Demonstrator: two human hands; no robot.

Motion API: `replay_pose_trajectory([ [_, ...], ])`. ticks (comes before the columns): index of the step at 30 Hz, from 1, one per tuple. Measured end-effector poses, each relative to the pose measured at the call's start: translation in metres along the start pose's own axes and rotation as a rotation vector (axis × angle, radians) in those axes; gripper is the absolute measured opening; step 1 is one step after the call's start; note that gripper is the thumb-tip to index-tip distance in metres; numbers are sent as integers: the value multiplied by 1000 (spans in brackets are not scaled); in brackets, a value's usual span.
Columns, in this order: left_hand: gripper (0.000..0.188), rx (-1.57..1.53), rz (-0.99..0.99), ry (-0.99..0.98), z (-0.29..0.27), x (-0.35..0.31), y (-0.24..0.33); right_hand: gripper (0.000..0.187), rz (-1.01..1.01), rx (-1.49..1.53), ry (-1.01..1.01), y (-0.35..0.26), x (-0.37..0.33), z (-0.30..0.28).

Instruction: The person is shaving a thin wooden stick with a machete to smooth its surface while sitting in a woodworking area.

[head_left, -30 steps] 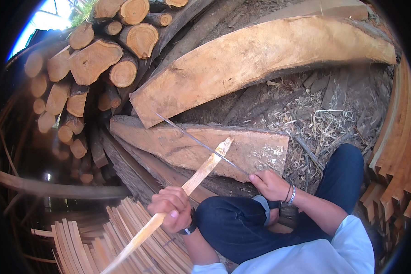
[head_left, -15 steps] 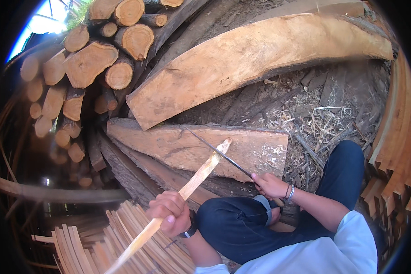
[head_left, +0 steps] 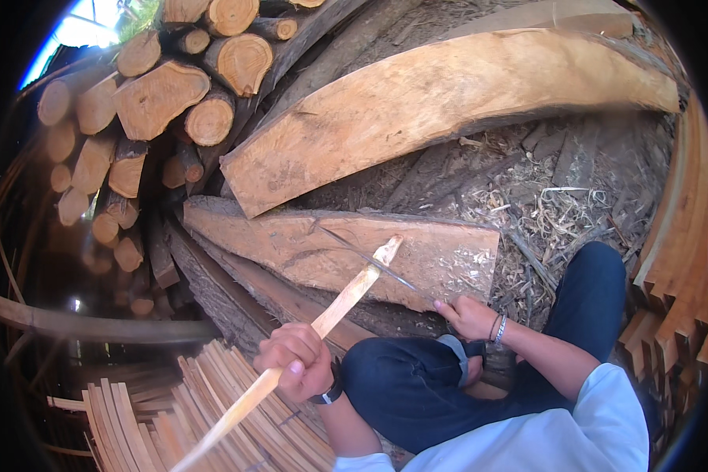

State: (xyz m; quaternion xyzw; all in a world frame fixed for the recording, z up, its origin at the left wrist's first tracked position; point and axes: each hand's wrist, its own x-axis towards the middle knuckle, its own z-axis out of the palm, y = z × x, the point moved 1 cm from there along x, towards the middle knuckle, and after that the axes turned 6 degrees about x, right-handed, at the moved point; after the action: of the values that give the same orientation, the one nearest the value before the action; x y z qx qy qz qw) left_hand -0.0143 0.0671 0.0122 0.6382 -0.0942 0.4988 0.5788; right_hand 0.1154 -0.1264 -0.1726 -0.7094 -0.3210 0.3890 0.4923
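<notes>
A pale wooden stick (head_left: 344, 301) slants up from the lower left, my left hand (head_left: 296, 363) wrapped in a fist around its middle. The stick's upper end is whittled and lies over a thick sawn slab (head_left: 283, 242). In my right hand (head_left: 470, 318) is a machete (head_left: 401, 281), its long, narrow blade seen nearly edge-on. The thumb stretches along toward the blade while the fingers curl round the handle, which is mostly hidden. Just below the stick's whittled tip, the blade crosses the stick; whether it touches the wood, I cannot tell.
Beyond the slab lies a long curved plank (head_left: 448, 94). Cut logs (head_left: 161, 98) are stacked at the upper left. Thin wooden strips (head_left: 228, 393) are piled beside my left arm, and sawn boards (head_left: 680, 228) stand at the right. Wood shavings (head_left: 554, 204) cover the ground near my knee.
My right hand has turned slightly, and the blade's angle has shifted a little against the stick. The left hand keeps its hold with hardly any movement. The view has shifted slightly.
</notes>
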Motion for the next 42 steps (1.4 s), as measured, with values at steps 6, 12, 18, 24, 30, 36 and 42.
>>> replay_pose_trajectory([
  [6, 28, 60, 6, -71, 0, -1, 4, 63, -81, -62, 21, -16, -3, -2],
  [12, 26, 31, 12, 3, 4, -3, 4, 63, -240, 69, 70, -31, -10, -2],
  [18, 30, 56, 3, -34, -2, -4, 6, 63, 72, -119, -88, 5, -2, 0],
  [24, 26, 1, 20, 75, 6, -7, 0, 57, -189, 52, -39, -53, -18, -14],
  [30, 26, 63, 68, -11, 6, 9, 4, 54, -146, 132, -18, -36, -20, -26],
  [36, 28, 88, 48, 23, -4, 6, -7, 57, -21, 29, -14, 19, 1, -9],
  [42, 26, 104, 42, -20, 7, 2, -3, 56, -150, 55, -49, -35, -11, -10],
])
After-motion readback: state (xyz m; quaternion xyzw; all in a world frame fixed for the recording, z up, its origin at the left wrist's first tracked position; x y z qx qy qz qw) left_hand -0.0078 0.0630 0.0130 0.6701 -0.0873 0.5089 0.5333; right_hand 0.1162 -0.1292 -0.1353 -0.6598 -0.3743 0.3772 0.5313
